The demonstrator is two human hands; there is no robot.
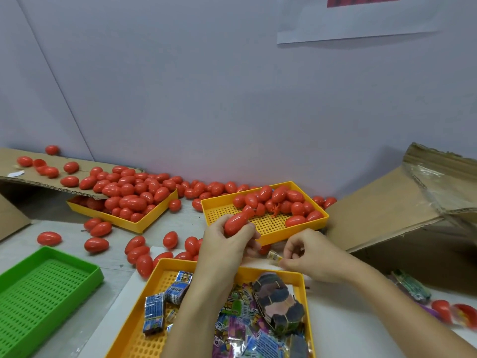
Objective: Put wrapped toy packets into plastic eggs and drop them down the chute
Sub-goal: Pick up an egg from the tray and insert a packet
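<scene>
My left hand (227, 244) grips a closed red plastic egg (236, 223) above the front edge of a yellow tray (268, 235) that holds several more red eggs. My right hand (307, 257) pinches a small wrapped toy packet (274, 257) just right of the left hand. Below both hands a nearer yellow tray (165, 267) holds several wrapped packets (154, 313) and banded bundles (278, 303). A sloping cardboard chute (387, 210) rises at the right.
A third yellow tray (139, 226) heaped with red eggs sits at the back left under a cardboard sheet (31, 177). Loose red eggs (96, 244) lie across the table. An empty green tray (49, 288) is at the front left. More packets and eggs (444, 310) lie at the far right.
</scene>
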